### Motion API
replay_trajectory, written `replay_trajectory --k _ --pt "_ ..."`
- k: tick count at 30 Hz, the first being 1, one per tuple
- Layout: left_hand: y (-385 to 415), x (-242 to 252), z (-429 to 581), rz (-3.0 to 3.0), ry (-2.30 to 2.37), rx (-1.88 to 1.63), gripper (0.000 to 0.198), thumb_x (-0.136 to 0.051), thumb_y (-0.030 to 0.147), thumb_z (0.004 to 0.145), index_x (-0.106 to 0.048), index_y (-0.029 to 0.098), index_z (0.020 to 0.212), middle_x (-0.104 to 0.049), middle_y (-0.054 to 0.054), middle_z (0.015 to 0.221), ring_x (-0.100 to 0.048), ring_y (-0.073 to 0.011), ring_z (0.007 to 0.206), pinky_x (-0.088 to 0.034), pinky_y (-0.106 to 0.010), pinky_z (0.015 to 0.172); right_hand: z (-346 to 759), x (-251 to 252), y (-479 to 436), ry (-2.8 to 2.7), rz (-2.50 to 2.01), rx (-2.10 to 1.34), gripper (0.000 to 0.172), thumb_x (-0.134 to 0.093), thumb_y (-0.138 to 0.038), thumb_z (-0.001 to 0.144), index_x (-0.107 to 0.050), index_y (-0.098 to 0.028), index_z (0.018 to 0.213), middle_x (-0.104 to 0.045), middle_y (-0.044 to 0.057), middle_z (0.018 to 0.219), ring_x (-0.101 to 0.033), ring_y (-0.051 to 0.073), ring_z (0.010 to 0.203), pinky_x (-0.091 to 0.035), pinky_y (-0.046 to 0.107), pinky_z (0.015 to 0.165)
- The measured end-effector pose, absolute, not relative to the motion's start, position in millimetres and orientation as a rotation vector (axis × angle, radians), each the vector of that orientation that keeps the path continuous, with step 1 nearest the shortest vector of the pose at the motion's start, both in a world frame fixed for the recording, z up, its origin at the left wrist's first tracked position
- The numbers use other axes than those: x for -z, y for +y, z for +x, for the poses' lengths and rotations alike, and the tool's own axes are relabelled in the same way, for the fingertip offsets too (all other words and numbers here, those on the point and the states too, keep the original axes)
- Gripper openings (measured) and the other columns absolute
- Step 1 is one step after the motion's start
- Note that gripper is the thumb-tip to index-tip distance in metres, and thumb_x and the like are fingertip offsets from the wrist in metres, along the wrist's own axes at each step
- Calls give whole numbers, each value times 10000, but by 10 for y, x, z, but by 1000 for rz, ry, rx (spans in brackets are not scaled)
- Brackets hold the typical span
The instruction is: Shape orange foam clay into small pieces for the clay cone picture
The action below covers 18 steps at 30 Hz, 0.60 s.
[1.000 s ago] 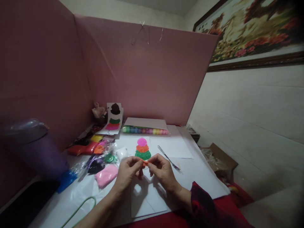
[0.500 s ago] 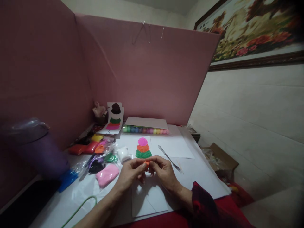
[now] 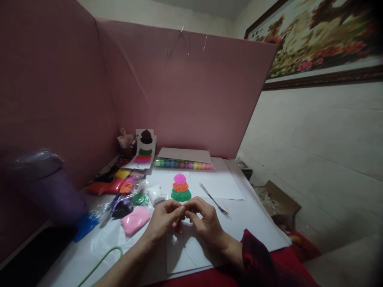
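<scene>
My left hand (image 3: 164,220) and my right hand (image 3: 204,220) meet fingertip to fingertip above a white sheet (image 3: 191,255) near the table's front. Both are closed in a pinch on a small piece of orange clay, which the fingers almost wholly hide now. Just beyond the fingertips lies a clay picture (image 3: 180,187) on white paper: a pink disc over an orange band over a green band. A metal fork (image 3: 214,199) lies to the right of it.
Bags of coloured clay (image 3: 119,185), a pink lump (image 3: 135,220) and a white lump (image 3: 156,194) lie to the left. A row of coloured pots (image 3: 182,164) and a sample card (image 3: 145,149) stand at the back. A purple container (image 3: 44,185) is at far left. Pink boards wall the desk.
The orange clay piece showed stretched between my fingertips a second ago. My fingers have closed together over it and it is nearly hidden now. My hands have stayed in place.
</scene>
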<state>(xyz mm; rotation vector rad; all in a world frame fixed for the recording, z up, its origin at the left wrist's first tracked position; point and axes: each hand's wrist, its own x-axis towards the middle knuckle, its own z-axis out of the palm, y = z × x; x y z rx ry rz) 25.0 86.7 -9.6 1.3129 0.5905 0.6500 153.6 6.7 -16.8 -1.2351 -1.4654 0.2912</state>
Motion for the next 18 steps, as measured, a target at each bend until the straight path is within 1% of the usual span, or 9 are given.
replay_trajectory --k 2,6,9,12,18 --pt "865 85 252 1307 585 -667 290 -716 381 640 -593 120 674 -553 28 424 -506 -103 343 -398 -204 369 1527 152 54 -1490 -1243 -253 68 -568 -116 799 -614 -161 822 -574 22 744 -541 147 668 -448 271 628" --pt "873 99 271 1237 641 -785 215 -734 288 624 -613 118 677 -599 14 485 -525 -96 379 -391 -196 399 1513 135 56 -1399 -1302 -288 46 -575 -172 815 -595 -158 776 -572 16 725 -539 138 639 -451 263 612" --pt "895 131 268 1090 667 -901 205 -742 276 619 -631 128 708 -635 2 574 -541 -95 433 -416 -200 422 1524 149 85 -1251 -1325 -405 88 -576 -240 828 -577 -162 788 -564 1 681 -528 126 591 -448 237 542" --pt "917 149 245 1019 680 -946 240 -752 295 614 -661 130 764 -647 -13 640 -572 -113 504 -436 -199 424 1547 161 113 -1146 -1321 -503 111 -578 -272 829 -577 -165 799 -549 -15 630 -516 117 551 -426 207 471" --pt "891 132 253 1116 638 -778 397 -775 332 583 -664 116 896 -609 10 558 -526 -104 393 -446 -226 374 1543 175 114 -1100 -1292 -598 133 -602 -302 809 -598 -171 784 -540 -20 597 -497 107 486 -401 192 395"
